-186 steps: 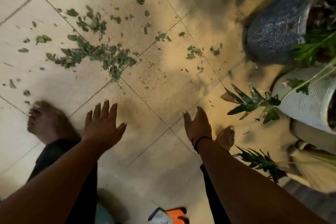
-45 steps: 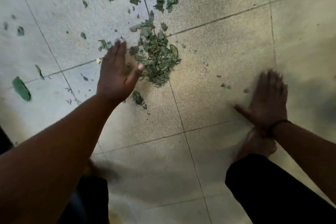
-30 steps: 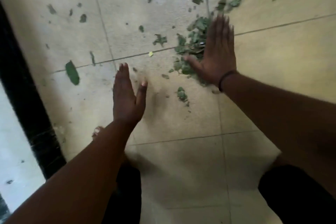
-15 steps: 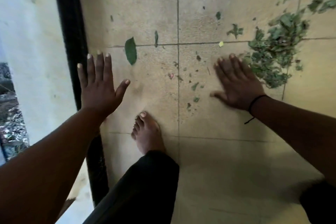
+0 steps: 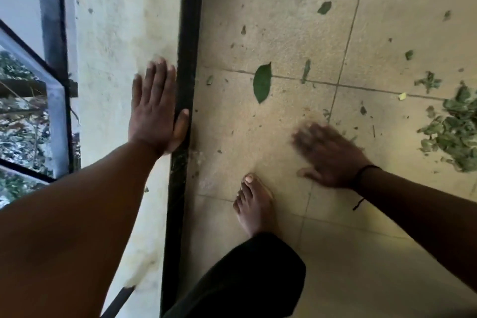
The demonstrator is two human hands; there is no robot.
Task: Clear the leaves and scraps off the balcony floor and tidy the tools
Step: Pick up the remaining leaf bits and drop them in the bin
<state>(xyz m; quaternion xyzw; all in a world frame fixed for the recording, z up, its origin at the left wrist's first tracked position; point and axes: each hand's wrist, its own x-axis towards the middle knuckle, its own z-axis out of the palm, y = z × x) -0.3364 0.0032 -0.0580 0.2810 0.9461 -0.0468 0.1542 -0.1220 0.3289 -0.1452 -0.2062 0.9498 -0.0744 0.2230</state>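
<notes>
My left hand (image 5: pixel 154 108) is spread flat with straight fingers over the pale wall, beside the black skirting strip (image 5: pixel 187 64). My right hand (image 5: pixel 329 156) is flat and blurred low over the beige tiled floor (image 5: pixel 284 33), holding nothing. A heap of green leaf scraps (image 5: pixel 454 131) lies at the right edge, apart from my right hand. One whole dark green leaf (image 5: pixel 262 82) lies on a tile joint ahead of my bare foot (image 5: pixel 254 204). Small scraps (image 5: pixel 324 8) are scattered further up the floor.
The pale wall (image 5: pixel 124 33) runs down the left side with a window frame (image 5: pixel 55 80) showing foliage outside. My black trouser leg (image 5: pixel 247 279) fills the bottom centre. No tools are in view.
The view has swung left toward the wall. My left hand moved from beside the floor to over the wall. My right hand slid left and down, away from the heap.
</notes>
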